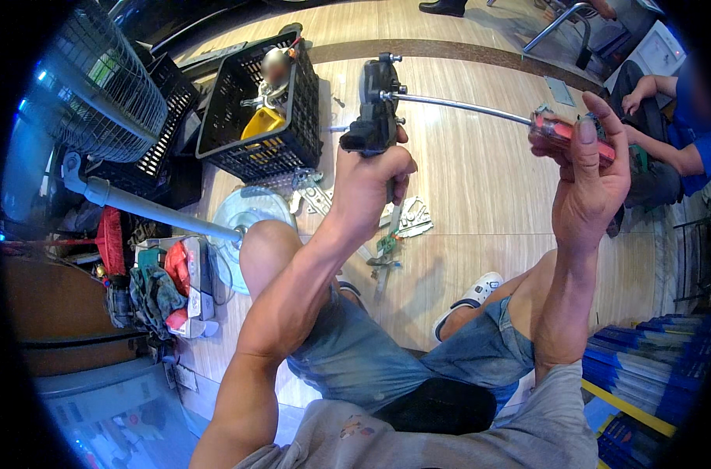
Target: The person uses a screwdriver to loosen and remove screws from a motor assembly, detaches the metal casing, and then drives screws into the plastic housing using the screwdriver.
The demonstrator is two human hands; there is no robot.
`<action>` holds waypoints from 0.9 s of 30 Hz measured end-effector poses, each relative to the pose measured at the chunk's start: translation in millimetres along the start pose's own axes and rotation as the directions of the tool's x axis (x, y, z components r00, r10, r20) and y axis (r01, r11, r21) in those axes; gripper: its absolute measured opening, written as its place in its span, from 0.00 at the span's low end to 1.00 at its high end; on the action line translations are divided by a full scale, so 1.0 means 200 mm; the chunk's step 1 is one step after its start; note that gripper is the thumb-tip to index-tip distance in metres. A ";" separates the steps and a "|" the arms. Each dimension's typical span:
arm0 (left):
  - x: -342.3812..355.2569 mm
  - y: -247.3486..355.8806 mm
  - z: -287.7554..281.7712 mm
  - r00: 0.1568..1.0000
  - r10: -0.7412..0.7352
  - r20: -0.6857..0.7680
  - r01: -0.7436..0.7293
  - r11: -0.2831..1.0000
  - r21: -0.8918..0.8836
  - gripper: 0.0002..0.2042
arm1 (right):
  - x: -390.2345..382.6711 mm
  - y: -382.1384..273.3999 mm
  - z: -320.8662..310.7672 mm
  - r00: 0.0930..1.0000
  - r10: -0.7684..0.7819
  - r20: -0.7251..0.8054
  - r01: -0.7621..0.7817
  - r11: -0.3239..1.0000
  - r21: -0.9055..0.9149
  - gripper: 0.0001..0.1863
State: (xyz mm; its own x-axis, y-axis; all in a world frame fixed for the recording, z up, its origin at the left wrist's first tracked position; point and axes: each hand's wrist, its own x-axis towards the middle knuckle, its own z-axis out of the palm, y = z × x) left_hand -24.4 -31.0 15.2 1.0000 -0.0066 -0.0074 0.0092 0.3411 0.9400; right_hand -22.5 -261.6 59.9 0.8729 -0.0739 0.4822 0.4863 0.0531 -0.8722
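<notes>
My left hand point(371, 184) is raised in front of me with its fingers closed around a black motor-like part point(375, 102). Several small silvery screws or posts stick out of that part. A long-shafted screwdriver point(469, 108) with a clear red handle lies across the space between my hands. Its handle is held by the fingers and thumb of my right hand point(594, 176). The shaft points left, and its tip meets the black part at a silvery screw head. Below, on the floor, lie flat metal bracket pieces point(412, 219), partly hidden by my left arm.
A black plastic crate point(297, 117) holding a yellow item and metal parts stands at the far left. A floor fan point(105, 86) with a round base point(250, 199) is beside it. Another person point(695, 152) sits at the right. Blue stacked boxes point(652, 367) are at the near right.
</notes>
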 end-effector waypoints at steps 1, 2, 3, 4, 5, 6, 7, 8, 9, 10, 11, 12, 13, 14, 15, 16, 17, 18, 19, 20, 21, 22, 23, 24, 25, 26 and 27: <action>0.00 0.00 0.00 1.000 0.000 0.002 0.000 1.000 -0.001 0.14 | 0.00 0.00 0.00 1.000 -0.024 -0.008 0.025 0.997 0.077 0.25; 0.00 -0.01 0.00 1.000 0.000 0.013 0.001 1.000 -0.025 0.12 | 0.01 0.01 0.00 0.999 -0.047 -0.018 0.049 0.987 0.153 0.24; 0.00 -0.01 0.00 1.000 -0.001 0.025 0.002 0.999 -0.050 0.10 | 0.01 0.00 0.02 0.999 -0.048 -0.018 0.050 0.987 0.152 0.24; 0.00 -0.01 0.00 1.000 -0.001 0.024 0.002 0.999 -0.050 0.10 | 0.02 -0.01 0.07 0.991 -0.121 -0.058 0.131 0.969 0.209 0.23; 0.01 -0.02 0.00 1.000 -0.012 0.020 0.013 0.998 -0.057 0.10 | 0.02 0.00 0.08 0.985 -0.156 -0.079 0.171 0.957 0.236 0.23; 0.01 -0.02 0.00 1.000 -0.023 0.017 0.024 0.998 -0.065 0.10 | 0.02 0.00 0.08 0.976 -0.191 -0.101 0.211 0.942 0.261 0.22; 0.01 -0.01 0.00 1.000 -0.022 0.017 0.023 0.998 -0.064 0.10 | 0.02 0.01 0.06 0.980 -0.194 -0.043 0.198 0.958 0.205 0.22; 0.00 -0.01 0.01 1.000 -0.020 0.006 0.020 0.999 -0.040 0.12 | 0.02 0.01 0.03 0.981 -0.192 0.015 0.188 0.971 0.147 0.23; 0.00 0.00 0.01 1.000 -0.018 -0.004 0.018 1.000 -0.016 0.15 | 0.02 0.01 0.02 0.981 -0.193 0.015 0.189 0.971 0.148 0.23; 0.00 0.00 0.01 1.000 -0.018 -0.004 0.018 1.000 -0.016 0.15 | 0.02 0.00 0.00 0.997 -0.079 0.010 0.078 0.994 0.080 0.23; 0.00 0.00 0.01 1.000 -0.017 -0.005 0.017 1.000 -0.002 0.14 | 0.01 -0.01 -0.01 0.999 0.035 -0.002 -0.035 0.999 0.013 0.25; 0.00 0.00 0.01 1.000 -0.016 -0.006 0.016 1.000 0.012 0.14 | 0.01 0.00 -0.02 0.999 0.035 -0.002 -0.035 0.999 0.014 0.25; 0.00 0.00 0.01 1.000 -0.017 -0.005 0.017 1.000 0.011 0.14 | 0.02 0.00 -0.02 0.999 0.048 -0.010 -0.048 0.999 0.025 0.25; 0.00 -0.01 0.00 1.000 -0.015 0.008 0.015 1.000 -0.013 0.12 | 0.02 0.00 -0.03 0.998 0.061 -0.017 -0.060 0.998 0.035 0.26; 0.00 -0.01 0.00 1.000 -0.013 0.022 0.014 0.999 -0.036 0.10 | 0.02 -0.01 0.00 0.998 0.061 -0.017 -0.060 0.998 0.035 0.26; 0.00 -0.01 0.00 1.000 -0.014 0.022 0.014 0.999 -0.037 0.10 | 0.03 -0.02 0.03 0.999 -0.018 -0.039 0.023 0.989 0.145 0.25; 0.01 -0.02 0.00 1.000 -0.015 0.025 0.016 0.999 -0.046 0.10 | 0.03 -0.03 0.06 0.993 -0.094 -0.070 0.109 0.962 0.250 0.24; 0.01 -0.02 0.01 0.999 -0.017 0.028 0.018 0.998 -0.054 0.10 | 0.03 -0.02 0.06 0.993 -0.094 -0.071 0.109 0.962 0.249 0.24; 0.01 -0.02 0.00 1.000 -0.016 0.027 0.017 0.998 -0.054 0.10 | 0.03 -0.02 0.06 0.991 -0.125 -0.047 0.133 0.958 0.255 0.24; 0.01 -0.02 0.00 1.000 -0.013 0.026 0.015 0.998 -0.054 0.10 | 0.03 -0.01 0.06 0.988 -0.156 -0.023 0.156 0.952 0.261 0.23; 0.01 -0.02 0.01 1.000 -0.011 0.025 0.012 0.998 -0.054 0.10 | 0.03 -0.01 0.04 0.987 -0.156 -0.023 0.157 0.952 0.262 0.23; 0.00 -0.01 0.00 1.000 -0.011 0.024 0.012 0.999 -0.053 0.10 | 0.04 0.01 0.00 0.991 -0.126 0.047 0.114 0.974 0.198 0.23; 0.00 -0.01 0.00 1.000 -0.009 0.020 0.010 0.999 -0.049 0.10 | 0.04 0.01 -0.02 0.989 -0.090 0.115 0.075 0.989 0.130 0.24; 0.00 -0.01 0.00 1.000 -0.007 0.016 0.007 0.999 -0.045 0.10 | 0.03 0.01 -0.03 0.989 -0.090 0.116 0.074 0.988 0.132 0.24; 0.00 -0.01 0.00 1.000 -0.008 0.017 0.009 0.999 -0.046 0.10 | 0.03 0.01 -0.04 0.997 -0.021 0.075 0.017 0.998 0.056 0.24; 0.00 -0.02 0.01 1.000 -0.016 0.021 0.016 0.999 -0.037 0.10 | 0.03 0.01 -0.04 0.999 0.012 0.052 -0.013 1.000 0.018 0.25; 0.00 -0.02 0.01 0.999 -0.024 0.024 0.024 0.999 -0.028 0.10 | 0.03 0.01 -0.04 0.999 0.045 0.028 -0.045 0.999 -0.019 0.25</action>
State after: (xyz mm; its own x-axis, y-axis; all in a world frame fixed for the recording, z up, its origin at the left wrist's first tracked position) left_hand -23.6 -34.0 12.3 0.9991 -0.0375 -0.0213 0.0336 0.3667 0.9297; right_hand -17.4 -268.9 60.7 0.8948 -0.0431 0.4443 0.4459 0.0371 -0.8943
